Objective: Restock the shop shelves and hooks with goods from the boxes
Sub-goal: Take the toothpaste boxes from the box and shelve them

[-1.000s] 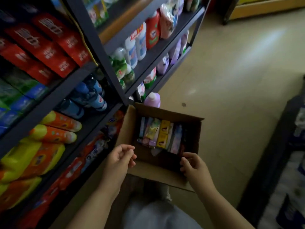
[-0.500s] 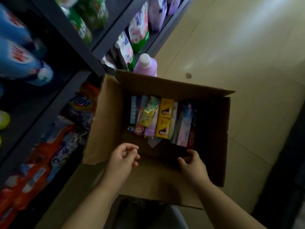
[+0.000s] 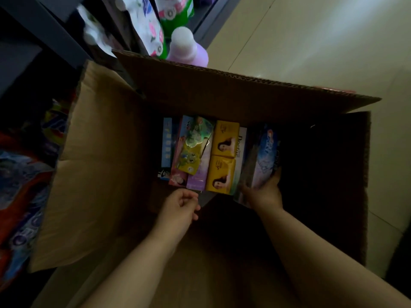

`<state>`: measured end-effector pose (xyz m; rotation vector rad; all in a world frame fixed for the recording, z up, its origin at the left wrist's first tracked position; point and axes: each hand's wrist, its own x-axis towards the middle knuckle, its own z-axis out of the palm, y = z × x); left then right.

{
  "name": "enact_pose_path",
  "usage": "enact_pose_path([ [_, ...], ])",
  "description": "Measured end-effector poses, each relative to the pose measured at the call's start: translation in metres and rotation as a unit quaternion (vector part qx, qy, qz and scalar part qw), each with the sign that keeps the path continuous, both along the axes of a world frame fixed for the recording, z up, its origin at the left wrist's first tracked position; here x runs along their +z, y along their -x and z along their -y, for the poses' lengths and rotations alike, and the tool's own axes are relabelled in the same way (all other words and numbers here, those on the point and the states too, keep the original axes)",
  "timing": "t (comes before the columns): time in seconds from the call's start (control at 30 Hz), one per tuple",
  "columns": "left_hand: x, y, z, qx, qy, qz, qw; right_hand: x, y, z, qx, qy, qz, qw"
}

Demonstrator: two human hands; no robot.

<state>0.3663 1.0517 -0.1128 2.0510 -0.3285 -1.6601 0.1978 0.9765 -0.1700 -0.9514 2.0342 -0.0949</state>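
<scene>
The large open brown cardboard box [image 3: 106,165] now fills most of the view, where half a second ago it lay farther below; the head has been lowered toward it. Its flaps are folded outward at 9, 12 and 3 o'clock. The dark metal shop shelving [image 3: 33,54] is seen at 10 o'clock, with blurred detergent bags on its lowest level, and a lilac plastic bottle with a pale cap [image 3: 189,50] stands just beyond the far flap at 12 o'clock.

Inside the box, a row of small upright cartons is packed toward the far wall: two yellow soap cartons printed with a portrait [image 3: 223,158] at the middle, a green-and-yellow sachet [image 3: 193,145] lying tilted over the purple cartons at their 9 o'clock side.

The right hand [image 3: 264,190] has been moved from the near rim down into the box and is clamped on the near end of a long blue-and-lilac toothpaste carton [image 3: 265,158], at 3 o'clock of the row (the finger placement behind it is hidden). The left hand [image 3: 180,205] has dropped inside too; it hangs loosely curled, holding nothing, just short of the purple cartons.

The first item is judged to be in hand, so lifting it out toward a shelf appears to be next.
</scene>
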Motion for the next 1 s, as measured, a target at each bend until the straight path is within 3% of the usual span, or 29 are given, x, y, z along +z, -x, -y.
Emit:
enact_pose_path([
  [0.23, -0.033, 0.016, 0.005, -0.036, -0.01, -0.02, 0.999, -0.035, 0.004, -0.012, -0.036, 0.039, -0.003, 0.999],
  [0.4, -0.04, 0.028, 0.006, -0.034, -0.016, -0.037, 0.999, -0.025, 0.016, -0.015, -0.029, 0.033, 0.022, 0.999],
  [0.6, -0.021, 0.047, 0.017, 0.015, 0.015, -0.128, 0.992, 0.034, 0.008, -0.044, 0.005, 0.021, 0.14, 0.99],
  [0.8, 0.041, 0.033, 0.018, 0.076, 0.039, -0.225, 0.971, 0.101, -0.012, -0.061, 0.022, -0.017, 0.265, 0.964],
  [1.0, 0.13, 0.008, 0.001, 0.094, 0.084, -0.239, 0.963, 0.21, -0.044, -0.064, 0.124, -0.014, 0.208, 0.97],
])
